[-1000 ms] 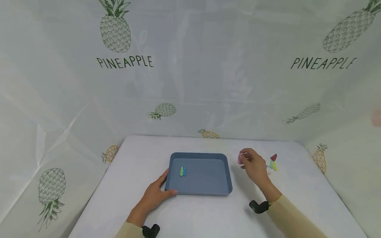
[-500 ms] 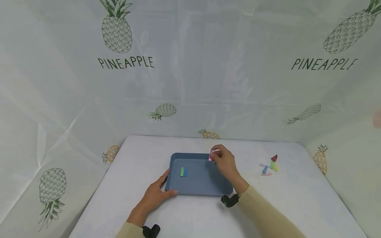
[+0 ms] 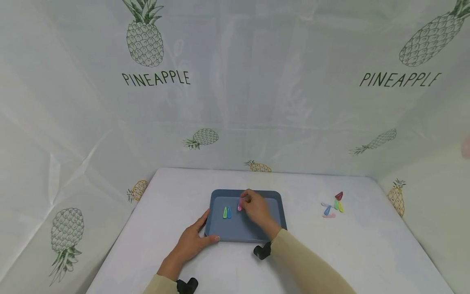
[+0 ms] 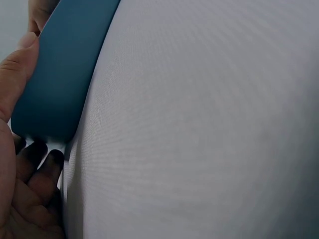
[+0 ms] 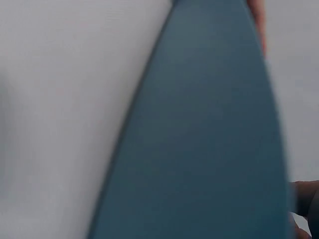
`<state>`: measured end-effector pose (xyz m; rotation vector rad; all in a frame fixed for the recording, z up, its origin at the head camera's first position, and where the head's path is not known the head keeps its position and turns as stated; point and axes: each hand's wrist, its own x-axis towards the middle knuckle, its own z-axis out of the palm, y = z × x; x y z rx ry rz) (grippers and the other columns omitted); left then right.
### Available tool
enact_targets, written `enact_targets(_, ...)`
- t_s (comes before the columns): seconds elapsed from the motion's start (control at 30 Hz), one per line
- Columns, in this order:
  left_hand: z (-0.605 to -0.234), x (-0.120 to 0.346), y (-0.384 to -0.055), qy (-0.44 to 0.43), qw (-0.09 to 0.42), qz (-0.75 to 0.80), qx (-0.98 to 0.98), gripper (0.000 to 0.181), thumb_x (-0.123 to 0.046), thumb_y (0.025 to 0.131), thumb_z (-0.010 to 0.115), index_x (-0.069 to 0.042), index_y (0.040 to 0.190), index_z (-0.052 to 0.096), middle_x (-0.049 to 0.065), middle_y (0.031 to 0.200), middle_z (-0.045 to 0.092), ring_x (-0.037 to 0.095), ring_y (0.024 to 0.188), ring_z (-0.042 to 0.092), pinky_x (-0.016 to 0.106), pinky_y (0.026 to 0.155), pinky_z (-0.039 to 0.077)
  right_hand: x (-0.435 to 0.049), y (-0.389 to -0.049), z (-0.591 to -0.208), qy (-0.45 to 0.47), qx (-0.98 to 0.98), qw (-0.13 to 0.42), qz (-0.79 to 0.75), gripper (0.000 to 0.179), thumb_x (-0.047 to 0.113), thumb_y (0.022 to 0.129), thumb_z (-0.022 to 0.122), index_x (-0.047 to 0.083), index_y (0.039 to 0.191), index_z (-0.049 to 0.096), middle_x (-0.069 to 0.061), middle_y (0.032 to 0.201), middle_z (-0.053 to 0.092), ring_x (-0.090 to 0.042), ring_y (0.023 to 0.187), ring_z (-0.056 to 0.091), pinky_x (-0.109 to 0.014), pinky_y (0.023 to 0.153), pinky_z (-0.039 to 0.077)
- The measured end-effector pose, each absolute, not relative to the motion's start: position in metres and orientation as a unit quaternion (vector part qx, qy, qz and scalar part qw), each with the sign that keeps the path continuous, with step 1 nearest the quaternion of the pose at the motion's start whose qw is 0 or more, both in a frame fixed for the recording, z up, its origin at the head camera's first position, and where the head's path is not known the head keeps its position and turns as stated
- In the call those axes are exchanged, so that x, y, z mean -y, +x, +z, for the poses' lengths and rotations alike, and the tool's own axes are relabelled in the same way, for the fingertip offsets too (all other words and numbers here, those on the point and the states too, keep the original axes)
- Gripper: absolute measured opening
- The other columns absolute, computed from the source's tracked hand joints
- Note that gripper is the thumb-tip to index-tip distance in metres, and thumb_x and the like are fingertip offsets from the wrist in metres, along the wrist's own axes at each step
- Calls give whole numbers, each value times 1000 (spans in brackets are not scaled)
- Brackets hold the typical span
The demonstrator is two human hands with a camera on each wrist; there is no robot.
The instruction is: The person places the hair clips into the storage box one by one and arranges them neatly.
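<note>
My right hand (image 3: pixel 258 209) pinches a pink snap hair clip (image 3: pixel 240 205) over the blue-grey tray (image 3: pixel 244 234), and whether the clip touches the tray bottom I cannot tell. To its left, a green hair clip (image 3: pixel 225 212) and a blue hair clip (image 3: pixel 229 212) lie side by side, upright in the head view. My left hand (image 3: pixel 191 241) grips the tray's near left corner. In the left wrist view its thumb (image 4: pixel 19 69) lies at the rim, with fingers around the corner. The right wrist view mostly shows the tray's outer wall (image 5: pixel 204 129); the clip is hidden there.
On the white table (image 3: pixel 367 245), right of the tray, lies a loose group of hair clips: a dark red clip (image 3: pixel 339 196), a yellow clip (image 3: pixel 341 207), another blue clip (image 3: pixel 327 210), a pale pink clip (image 3: pixel 329 216) and others. A pineapple-print curtain (image 3: pixel 257 102) surrounds the table.
My right hand has carried the pink hair clip leftward from beside the clip group, across the tray's right rim, and down near the two clips. The left hand stays at the corner.
</note>
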<state>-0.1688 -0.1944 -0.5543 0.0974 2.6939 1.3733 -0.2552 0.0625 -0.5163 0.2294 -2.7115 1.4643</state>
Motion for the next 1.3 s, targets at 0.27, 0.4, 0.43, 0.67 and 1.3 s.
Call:
enact_targets(0.27,-551,194,-168,38,56,448,-891,104,-58,83,86,-29,168,32,11,166,43,41,154,39,63,122,36,-48,-257,-530,77,900,24,428,14,1,96,66,13,102,72,1,80,71,-9,62,56,-24,54,43)
enact_targets(0.4,-549,193,-168,43,55,444,-893,104,-58,83,85,-28,168,32,11,167,43,40,154,39,63,123,35,-42,-256,-531,78,913,20,401,10,5,97,69,14,100,72,2,80,71,-9,64,57,-26,56,44)
enact_targets(0.43,-549,193,-168,44,55,444,-893,104,-58,83,85,-28,168,32,10,167,43,40,154,38,63,123,35,-41,-256,-531,82,915,20,394,8,5,96,71,13,100,72,2,81,72,-9,65,58,-27,57,45)
enact_targets(0.67,-551,194,-168,48,56,444,-893,104,-59,83,85,-29,168,32,11,166,43,41,154,39,64,122,36,-36,-255,-533,95,933,18,348,6,12,95,77,12,99,72,2,84,70,-11,70,57,-30,64,48)
enact_targets(1.3,-552,194,-168,40,57,444,-893,104,-60,83,85,-29,168,32,11,166,43,42,153,40,65,121,36,-37,-254,-535,108,937,-2,331,8,16,93,80,12,98,75,4,80,66,-11,72,56,-33,67,49)
